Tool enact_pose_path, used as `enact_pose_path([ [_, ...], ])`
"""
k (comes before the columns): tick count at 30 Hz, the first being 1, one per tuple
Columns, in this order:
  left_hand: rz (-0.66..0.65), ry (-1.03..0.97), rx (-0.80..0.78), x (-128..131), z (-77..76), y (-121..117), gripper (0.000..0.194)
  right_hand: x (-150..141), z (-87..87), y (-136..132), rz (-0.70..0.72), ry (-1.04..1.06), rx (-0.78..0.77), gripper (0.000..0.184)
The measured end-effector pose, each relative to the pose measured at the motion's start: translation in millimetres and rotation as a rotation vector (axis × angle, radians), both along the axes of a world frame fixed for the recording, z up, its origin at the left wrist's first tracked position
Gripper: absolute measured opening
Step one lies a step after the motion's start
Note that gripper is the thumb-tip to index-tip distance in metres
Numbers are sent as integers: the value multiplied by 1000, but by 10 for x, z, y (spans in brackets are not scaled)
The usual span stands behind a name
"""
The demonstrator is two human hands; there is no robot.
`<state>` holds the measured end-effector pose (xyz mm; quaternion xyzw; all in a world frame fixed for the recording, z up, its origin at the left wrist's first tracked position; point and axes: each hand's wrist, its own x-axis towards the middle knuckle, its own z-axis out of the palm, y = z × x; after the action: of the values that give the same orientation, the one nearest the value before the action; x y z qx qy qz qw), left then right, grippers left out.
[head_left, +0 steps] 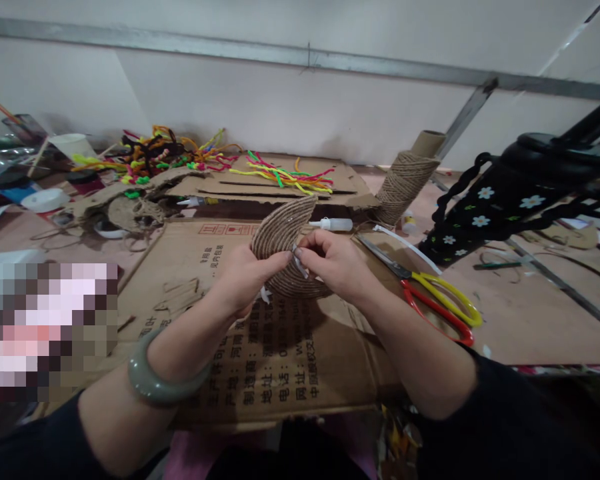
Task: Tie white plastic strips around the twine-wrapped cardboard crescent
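A crescent-shaped piece covered in rows of brown twine (283,227) is held up over the printed cardboard (280,360). My left hand (243,277) grips its left edge, the thumb lying across the front. With thumb and fingertips together, my right hand (333,260) pinches a small white strip (301,263) at the inner curve of the piece. Another white scrap hangs below my left hand. Just behind the piece lies a small white glue bottle (334,225). To the right of my right hand rest large scissors (420,280) with one red and one yellow handle.
A cone of twine (407,177) stands at the back right, beside a black flowered bottle (510,193). Colourful pipe cleaners (290,175) lie on cardboard at the back. Paint pots (85,180) and a white cup (73,145) are at the left.
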<state>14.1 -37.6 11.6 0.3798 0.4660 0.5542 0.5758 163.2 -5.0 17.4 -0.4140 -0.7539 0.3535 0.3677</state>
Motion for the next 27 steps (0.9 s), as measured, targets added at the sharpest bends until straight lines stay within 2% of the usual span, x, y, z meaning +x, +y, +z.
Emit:
enact_pose_path([
  [7,-45,102,-18,-13,6,-13,21,22,11,16,94,60,-96,9],
  [13,-68,57,-13,-17,-11,-4,22,-7,9,10,84,98,-111,7],
  [19,-86,59,-10,-18,-16,-19,20,-25,-18,11,117,189,-210,9],
  [25,-76,-17,-51,-16,12,-17,24,-4,9,16,50,178,-237,26],
  [27,-79,-39,-53,-20,13,-14,25,14,20,27,72,170,-209,26],
])
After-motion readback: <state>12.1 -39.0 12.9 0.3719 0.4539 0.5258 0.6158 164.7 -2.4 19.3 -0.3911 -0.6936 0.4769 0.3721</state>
